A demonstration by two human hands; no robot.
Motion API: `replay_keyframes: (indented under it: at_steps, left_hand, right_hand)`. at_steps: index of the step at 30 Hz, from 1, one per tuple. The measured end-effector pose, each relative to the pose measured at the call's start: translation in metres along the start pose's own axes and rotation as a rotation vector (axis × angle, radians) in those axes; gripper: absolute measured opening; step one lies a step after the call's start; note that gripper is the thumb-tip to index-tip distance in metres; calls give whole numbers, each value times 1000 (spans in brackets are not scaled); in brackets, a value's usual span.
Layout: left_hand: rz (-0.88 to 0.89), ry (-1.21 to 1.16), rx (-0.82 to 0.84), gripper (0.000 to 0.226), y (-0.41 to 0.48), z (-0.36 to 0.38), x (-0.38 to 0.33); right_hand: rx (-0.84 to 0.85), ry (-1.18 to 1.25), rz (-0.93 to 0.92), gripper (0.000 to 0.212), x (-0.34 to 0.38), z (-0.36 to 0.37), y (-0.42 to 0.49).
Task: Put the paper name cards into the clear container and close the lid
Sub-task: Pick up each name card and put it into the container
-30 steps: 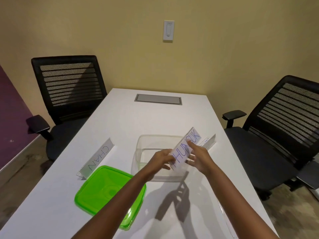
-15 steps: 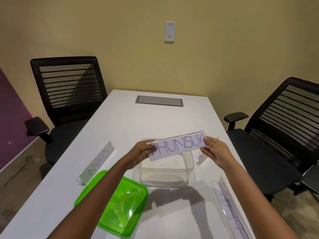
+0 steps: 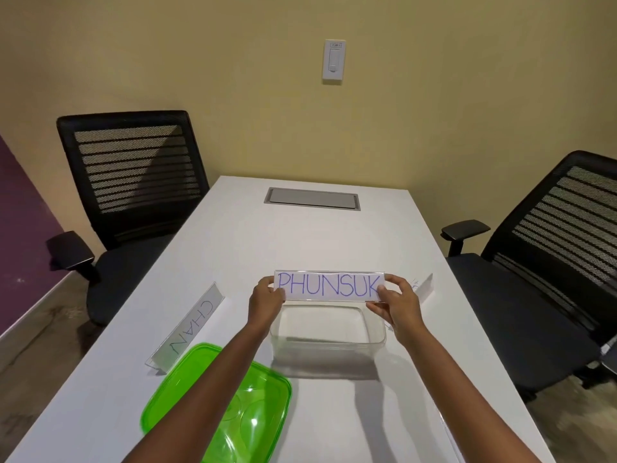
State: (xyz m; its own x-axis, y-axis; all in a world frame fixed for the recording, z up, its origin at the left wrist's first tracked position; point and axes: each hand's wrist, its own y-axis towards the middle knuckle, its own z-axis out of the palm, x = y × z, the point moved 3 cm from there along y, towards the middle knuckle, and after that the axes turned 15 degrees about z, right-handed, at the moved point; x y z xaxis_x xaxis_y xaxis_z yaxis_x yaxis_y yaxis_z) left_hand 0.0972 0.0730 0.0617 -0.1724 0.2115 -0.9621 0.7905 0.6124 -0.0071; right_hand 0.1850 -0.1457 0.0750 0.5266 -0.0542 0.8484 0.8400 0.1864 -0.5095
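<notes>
**Operator:** Card orientation has changed. A second ago the PHUNSUK name card [image 3: 329, 285] was tilted on a diagonal, both hands bunched at its lower end. Now I have it level and facing me, the left hand [image 3: 267, 300] pinching one short end, the right hand [image 3: 395, 302] pinching the other, held above the far rim of the clear container [image 3: 329, 332].

**Observer:** Is the container still empty?

**Operator:** Looks so; I see nothing inside it. The green lid [image 3: 217, 406] lies off, on the table [image 3: 300, 235] at my near left.

**Observer:** And the other cards?

**Operator:** The CHAN name card [image 3: 190, 324] stands left of the container, untouched. Another card [image 3: 422, 285] peeks out behind my right hand; I can't read it.

**Observer:** So what does squaring it up buy you?

**Operator:** My guess: the card seems longer than the container is wide, so it may need tilting or bending to go in.
</notes>
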Motion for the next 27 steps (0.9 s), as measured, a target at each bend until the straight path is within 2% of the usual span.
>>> replay_keyframes:
  at_steps: [3,9,13,16,19,23,27]
  left_hand:
    - [-35,67,-4,37,8,2,6]
    - [-102,137,74,15,20,15,20]
    - [-127,165,83,26,28,26,27]
    - [-161,208,110,23,30,35,30]
    - [-161,271,134,36,33,44,35]
    - [-177,343,180,36,35,51,41]
    - [-197,379,185,35,36,56,49]
  right_hand:
    - [-37,-49,7,23,-4,1,12]
    - [-217,-336,64,29,-11,-10,44]
    - [-301,-583,43,16,-9,-13,53]
    - [-276,-714,81,32,-11,-9,63]
    - [-210,-627,181,30,-17,-3,72]
    - [-183,-602,193,16,-22,11,81]
    - [-218,-708,159,32,-31,20,90]
